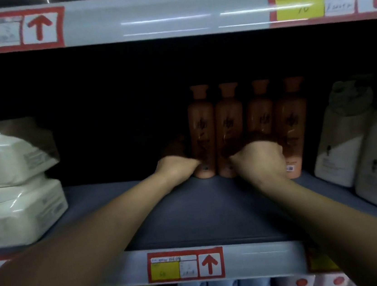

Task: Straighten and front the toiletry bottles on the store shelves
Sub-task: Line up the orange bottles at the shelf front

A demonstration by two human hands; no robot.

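Four orange-brown toiletry bottles stand upright in a tight row deep on the blue-grey shelf (191, 213). My left hand (176, 167) curls round the lower left side of the leftmost bottle (202, 127). My right hand (259, 160) grips low on the third bottle (259, 112), and its shadowed fingers also reach across the second bottle (229, 123). The fourth bottle (292, 118) stands just right of that hand, untouched. The fingertips of both hands are lost in the dark.
Two stacked white wrapped packs (14, 183) fill the shelf's left end. White-and-grey bottles (348, 137) stand at the right. A price rail with a red arrow label (186, 265) runs along the front edge, and another rail (167, 14) hangs overhead. Packaged goods sit on the shelf below.
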